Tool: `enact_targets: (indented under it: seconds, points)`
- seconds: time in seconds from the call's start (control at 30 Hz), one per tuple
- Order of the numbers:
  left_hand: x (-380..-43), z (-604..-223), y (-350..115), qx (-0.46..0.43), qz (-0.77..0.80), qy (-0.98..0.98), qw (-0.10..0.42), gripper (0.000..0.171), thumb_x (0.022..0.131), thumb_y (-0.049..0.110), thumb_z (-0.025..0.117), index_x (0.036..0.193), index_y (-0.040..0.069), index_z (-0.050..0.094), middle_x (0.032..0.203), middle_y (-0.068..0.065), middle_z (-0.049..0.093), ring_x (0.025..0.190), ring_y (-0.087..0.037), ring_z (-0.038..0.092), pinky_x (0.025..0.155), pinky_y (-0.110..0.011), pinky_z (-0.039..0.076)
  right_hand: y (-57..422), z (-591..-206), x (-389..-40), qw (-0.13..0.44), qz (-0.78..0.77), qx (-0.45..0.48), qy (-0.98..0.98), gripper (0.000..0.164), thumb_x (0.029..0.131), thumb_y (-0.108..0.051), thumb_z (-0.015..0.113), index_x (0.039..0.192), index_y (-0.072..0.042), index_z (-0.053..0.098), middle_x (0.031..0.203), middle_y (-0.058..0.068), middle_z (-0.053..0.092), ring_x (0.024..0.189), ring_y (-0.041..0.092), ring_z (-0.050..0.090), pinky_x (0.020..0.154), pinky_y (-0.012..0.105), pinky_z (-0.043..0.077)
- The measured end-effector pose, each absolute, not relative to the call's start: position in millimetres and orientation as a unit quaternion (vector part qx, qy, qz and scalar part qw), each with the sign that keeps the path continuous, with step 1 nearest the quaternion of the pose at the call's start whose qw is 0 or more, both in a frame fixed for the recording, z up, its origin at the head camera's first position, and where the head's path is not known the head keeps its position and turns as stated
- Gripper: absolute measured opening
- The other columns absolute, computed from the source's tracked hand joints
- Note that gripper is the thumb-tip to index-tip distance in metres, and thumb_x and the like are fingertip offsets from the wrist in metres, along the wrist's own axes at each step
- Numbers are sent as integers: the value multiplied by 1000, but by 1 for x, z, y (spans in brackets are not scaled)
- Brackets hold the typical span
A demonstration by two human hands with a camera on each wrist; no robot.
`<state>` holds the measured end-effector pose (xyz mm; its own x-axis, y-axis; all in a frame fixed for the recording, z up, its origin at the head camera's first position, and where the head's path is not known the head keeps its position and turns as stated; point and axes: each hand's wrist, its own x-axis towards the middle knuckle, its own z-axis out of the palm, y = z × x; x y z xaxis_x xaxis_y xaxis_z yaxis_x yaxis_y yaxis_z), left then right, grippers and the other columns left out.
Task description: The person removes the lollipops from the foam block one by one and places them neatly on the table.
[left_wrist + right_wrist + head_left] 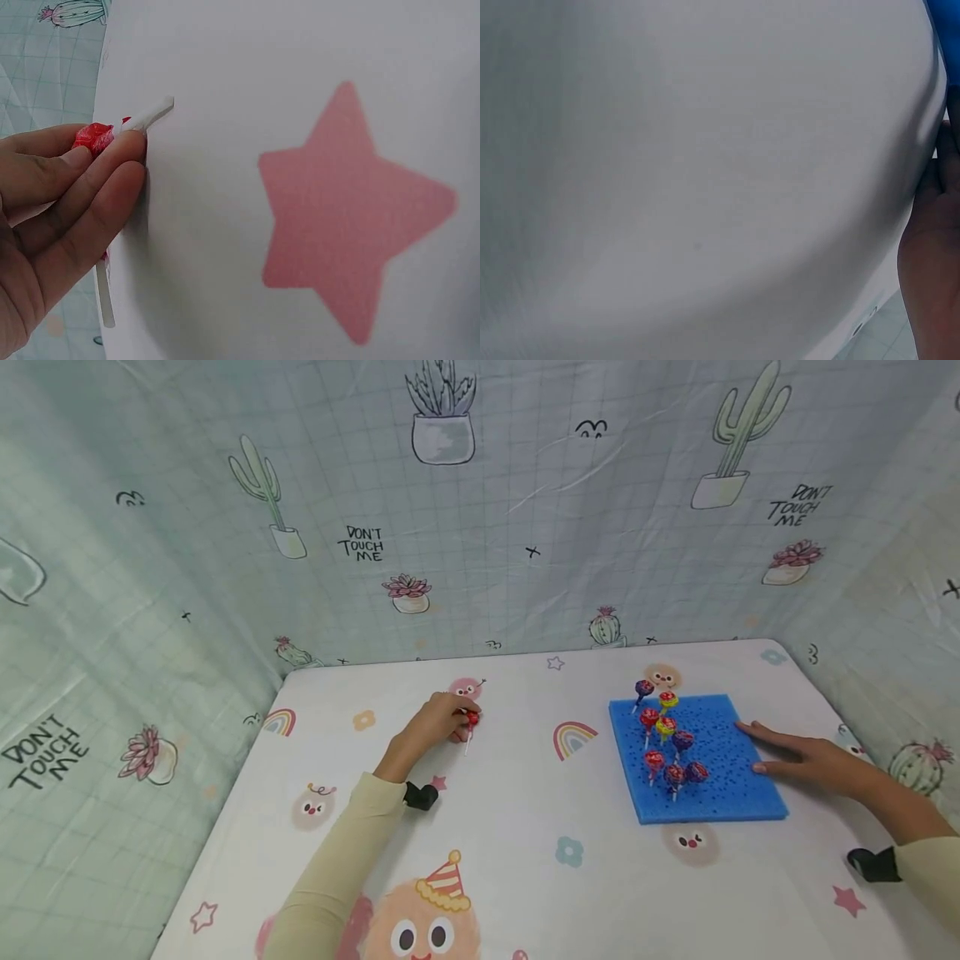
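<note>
My left hand [444, 718] is over the left half of the table, pinching a red-wrapped lollipop [94, 138] between thumb and fingers. Its white stick [154, 112] points away from the fingertips in the left wrist view. Below the same fingers a second white stick [105, 300] shows, its top mostly hidden behind the hand. On the right, a blue foam board [738, 785] lies flat with several lollipops [666, 727] standing in its left part, wrapped in red, yellow and purple. My right hand [813, 762] touches the board's right edge with extended fingers.
The white table [510, 827] carries printed stars, rainbows and smiling faces. A cactus-print cloth [487, 527] rises behind it and along both sides. Black straps with wrist cameras [422, 797] sit at both sleeves.
</note>
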<state>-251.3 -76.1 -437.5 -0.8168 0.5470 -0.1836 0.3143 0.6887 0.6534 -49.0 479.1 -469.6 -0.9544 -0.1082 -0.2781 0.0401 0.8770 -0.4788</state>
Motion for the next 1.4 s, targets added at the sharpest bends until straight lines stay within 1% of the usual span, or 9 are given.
enact_targets:
  seconds: [0.23, 0.47, 0.7, 0.77, 0.83, 0.9, 1.03, 1.2, 1.4]
  points:
    - [-252, -438, -77, 218, 319, 902, 191, 24, 100, 0, 61, 122, 4, 71, 108, -14, 68, 62, -15, 67, 61, -25, 58, 479, -468, -47, 152, -252, -20, 955, 84, 97, -43, 68, 161, -12, 23, 156, 39, 23, 135, 70, 22, 96, 86, 22]
    - [-254, -433, -80, 219, 307, 907, 188, 27, 99, -2, 62, 123, 4, 70, 107, -14, 69, 64, -16, 67, 60, -24, 56, 478, -466, -50, 143, -255, -34, 956, 81, 97, -40, 68, 161, -13, 24, 156, 39, 24, 135, 69, 24, 96, 84, 25]
    - [-254, -424, -84, 254, 281, 911, 163, 35, 100, -2, 58, 133, 4, 66, 129, -14, 68, 59, -13, 61, 60, -22, 50, 477, -463, -52, 156, -242, -25, 957, 83, 97, -43, 67, 161, -12, 23, 156, 38, 23, 134, 70, 24, 97, 85, 24]
    - [-251, -419, -83, 256, 285, 911, 153, 37, 99, -2, 59, 134, 4, 65, 131, -15, 67, 61, -14, 62, 63, -24, 51, 477, -462, -51, 159, -243, -23, 957, 83, 97, -43, 67, 161, -12, 23, 156, 38, 22, 134, 70, 23, 97, 85, 24]
    - [-247, -413, -80, 256, 289, 911, 143, 36, 98, -2, 61, 134, 3, 65, 131, -15, 67, 67, -18, 66, 66, -28, 54, 477, -462, -50, 157, -244, -24, 957, 83, 98, -42, 67, 161, -12, 23, 156, 38, 22, 134, 70, 23, 96, 84, 24]
    - [-242, -407, -75, 264, 286, 912, 126, 35, 98, 0, 63, 132, 3, 66, 130, -14, 68, 80, -21, 70, 75, -32, 58, 477, -461, -49, 156, -245, -26, 957, 83, 98, -41, 67, 161, -12, 22, 156, 38, 23, 134, 70, 23, 96, 84, 24]
    - [-230, -396, -58, 298, 285, 906, 92, 30, 98, 3, 66, 128, 3, 69, 129, -12, 68, 99, -25, 71, 86, -37, 59, 478, -460, -49, 155, -248, -25, 956, 83, 98, -41, 67, 161, -13, 22, 156, 38, 22, 135, 70, 22, 96, 84, 24]
    - [-209, -388, -29, 353, 325, 872, 90, 28, 99, 7, 67, 126, 6, 70, 127, -10, 70, 99, -21, 71, 83, -28, 58, 478, -459, -49, 154, -248, -25, 956, 83, 98, -40, 67, 161, -13, 21, 156, 38, 22, 135, 70, 21, 96, 85, 23]
    - [-183, -393, 14, 415, 391, 810, 139, 30, 101, 11, 65, 130, 8, 67, 126, -8, 70, 102, -14, 69, 82, -16, 55, 477, -458, -49, 162, -253, -24, 954, 83, 98, -40, 66, 162, -13, 21, 157, 39, 21, 134, 70, 21, 95, 84, 24]
